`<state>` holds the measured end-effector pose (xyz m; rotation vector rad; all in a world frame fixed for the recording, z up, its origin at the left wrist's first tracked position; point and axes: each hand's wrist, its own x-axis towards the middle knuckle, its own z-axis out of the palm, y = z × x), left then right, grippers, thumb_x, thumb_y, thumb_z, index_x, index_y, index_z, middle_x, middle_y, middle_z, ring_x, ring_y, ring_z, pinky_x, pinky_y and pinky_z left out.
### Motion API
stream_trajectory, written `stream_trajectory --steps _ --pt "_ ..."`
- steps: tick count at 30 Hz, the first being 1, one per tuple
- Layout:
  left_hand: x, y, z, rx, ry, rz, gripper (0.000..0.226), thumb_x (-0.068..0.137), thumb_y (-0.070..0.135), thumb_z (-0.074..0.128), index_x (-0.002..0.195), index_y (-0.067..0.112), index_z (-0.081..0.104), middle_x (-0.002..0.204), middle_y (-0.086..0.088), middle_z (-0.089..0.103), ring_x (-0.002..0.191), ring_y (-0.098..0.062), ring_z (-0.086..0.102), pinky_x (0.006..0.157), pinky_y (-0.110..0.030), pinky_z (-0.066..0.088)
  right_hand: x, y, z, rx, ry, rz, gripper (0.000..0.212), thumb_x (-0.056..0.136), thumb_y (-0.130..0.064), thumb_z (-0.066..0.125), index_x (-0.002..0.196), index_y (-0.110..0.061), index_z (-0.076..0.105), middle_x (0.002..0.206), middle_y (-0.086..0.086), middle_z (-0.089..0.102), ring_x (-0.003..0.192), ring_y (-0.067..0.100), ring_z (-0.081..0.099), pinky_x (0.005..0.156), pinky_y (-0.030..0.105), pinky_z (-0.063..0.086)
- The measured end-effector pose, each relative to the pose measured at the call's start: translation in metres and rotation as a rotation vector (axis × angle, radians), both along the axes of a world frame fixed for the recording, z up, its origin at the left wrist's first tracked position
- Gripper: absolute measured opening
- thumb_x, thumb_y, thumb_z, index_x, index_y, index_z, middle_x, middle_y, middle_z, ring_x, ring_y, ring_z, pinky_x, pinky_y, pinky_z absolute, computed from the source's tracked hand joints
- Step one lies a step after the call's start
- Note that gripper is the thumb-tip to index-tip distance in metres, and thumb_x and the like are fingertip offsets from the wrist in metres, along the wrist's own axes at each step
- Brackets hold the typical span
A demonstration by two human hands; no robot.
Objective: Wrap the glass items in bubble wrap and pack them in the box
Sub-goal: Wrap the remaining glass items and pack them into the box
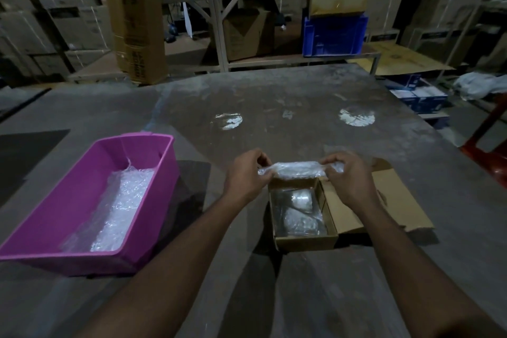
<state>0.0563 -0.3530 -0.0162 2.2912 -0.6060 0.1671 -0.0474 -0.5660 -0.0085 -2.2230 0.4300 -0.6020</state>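
Two bare forearms reach forward over a grey table (274,296). Just ahead of them sits a small cardboard box (304,240), open at the top, its flap (384,200) folded out flat to the right; clear wrapped pieces (299,208) lie inside it, too dim to tell apart. Over the far end of the box the hands hold a roll of bubble wrap (297,169) lying crosswise. The left hand (247,175) has its fingers curled round the left end, and the right hand (348,178) pinches the right end. What is inside the roll cannot be made out. To the left stands a pink plastic tub (68,211) with a sheet of bubble wrap (120,206) lying along its bottom. Beyond the table are a blue crate (334,35) and stacked cartons (55,8) on shelves.
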Motion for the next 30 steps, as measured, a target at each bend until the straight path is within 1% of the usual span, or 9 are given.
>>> stream_trajectory --steps 2,4,6,8,13,16,19,23,30 --pt "0.002 -0.006 -0.008 0.068 -0.025 0.02 0.023 0.085 0.035 0.078 0.08 0.027 0.058 0.087 0.012 0.059 0.08 -0.009 0.057 0.067 -0.029 0.045 0.008 0.0 -0.007 -0.086 0.056 -0.01 0.011 0.087 -0.01 0.072 0.092 -0.02 0.074 0.107 0.002 0.069 0.084 0.013 0.06 0.07 0.026 0.046" --pt "0.003 -0.013 -0.017 0.117 -0.045 0.035 0.024 0.089 0.037 0.073 0.076 0.029 0.054 0.088 0.008 0.056 0.081 -0.013 0.058 0.067 -0.029 0.041 0.014 0.002 -0.015 -0.159 0.121 0.008 0.016 0.08 -0.018 0.081 0.094 -0.022 0.073 0.107 0.0 0.066 0.092 0.015 0.06 0.078 0.031 0.048" --pt "0.004 -0.019 -0.024 0.202 -0.046 0.041 0.019 0.091 0.036 0.068 0.077 0.029 0.056 0.092 0.004 0.06 0.087 -0.018 0.061 0.07 -0.032 0.044 0.02 0.003 -0.019 -0.244 0.169 0.024 0.024 0.075 -0.025 0.086 0.093 -0.024 0.07 0.105 -0.001 0.062 0.094 0.014 0.058 0.08 0.031 0.048" --pt "0.004 -0.024 -0.028 0.293 -0.056 0.051 0.011 0.091 0.034 0.063 0.084 0.026 0.062 0.098 0.002 0.064 0.092 -0.02 0.063 0.072 -0.032 0.044 0.025 0.003 -0.019 -0.349 0.208 0.015 0.025 0.075 -0.027 0.086 0.089 -0.027 0.065 0.1 -0.004 0.059 0.086 0.013 0.057 0.073 0.03 0.047" --pt "0.005 -0.032 -0.029 0.344 -0.138 0.001 0.014 0.091 0.029 0.063 0.103 0.023 0.064 0.104 -0.001 0.068 0.097 -0.023 0.063 0.074 -0.032 0.042 0.033 0.003 -0.025 -0.561 0.291 0.0 0.025 0.078 -0.013 0.076 0.084 -0.025 0.054 0.088 -0.004 0.061 0.077 0.018 0.059 0.062 0.028 0.038" --pt "0.005 -0.035 -0.029 0.422 -0.19 -0.11 0.014 0.091 0.021 0.063 0.104 0.022 0.065 0.105 -0.002 0.068 0.099 -0.023 0.061 0.079 -0.033 0.045 0.036 0.005 -0.027 -0.651 0.335 0.012 0.022 0.084 -0.009 0.07 0.087 -0.023 0.052 0.083 -0.003 0.062 0.072 0.018 0.058 0.059 0.027 0.037" --pt "0.005 -0.038 -0.031 0.508 -0.227 -0.194 0.019 0.092 0.012 0.058 0.103 0.02 0.07 0.107 -0.005 0.065 0.101 -0.024 0.059 0.082 -0.036 0.047 0.038 0.009 -0.028 -0.71 0.378 0.061 0.021 0.087 -0.006 0.064 0.093 -0.022 0.052 0.088 -0.001 0.063 0.08 0.022 0.063 0.061 0.028 0.036" --pt "0.006 -0.04 -0.033 0.623 -0.255 -0.243 0.028 0.095 0.013 0.054 0.114 0.019 0.073 0.115 -0.008 0.059 0.105 -0.027 0.059 0.088 -0.04 0.048 0.041 0.008 -0.033 -0.738 0.393 0.127 0.022 0.085 -0.003 0.061 0.09 -0.023 0.054 0.093 0.002 0.061 0.086 0.023 0.063 0.062 0.029 0.04" --pt "0.007 -0.038 -0.034 0.712 -0.279 -0.217 0.023 0.099 0.019 0.055 0.115 0.022 0.071 0.12 -0.003 0.063 0.118 -0.024 0.051 0.096 -0.041 0.041 0.038 0.006 -0.029 -0.758 0.5 0.214 0.03 0.09 -0.007 0.065 0.116 -0.022 0.069 0.123 0.006 0.058 0.114 0.023 0.058 0.084 0.03 0.049"
